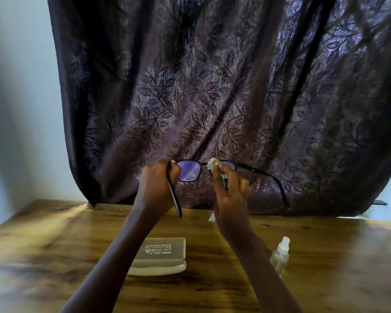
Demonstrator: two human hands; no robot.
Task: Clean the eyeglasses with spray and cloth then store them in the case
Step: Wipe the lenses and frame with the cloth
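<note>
Eyeglasses (189, 171) and cloth (211, 164), one each, above one case (160, 251), one bottle (280, 257).

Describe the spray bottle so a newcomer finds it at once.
Start at the wooden table below the dark curtain. Right of the right forearm stands a clear spray bottle with a white cap. Unlike the flat pale case to its left, it is upright and see-through.

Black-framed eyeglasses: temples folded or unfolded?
Unfolded. On the black-framed eyeglasses one temple runs down from the left hand, the other sweeps out past the right hand holding the pale cloth.
</note>
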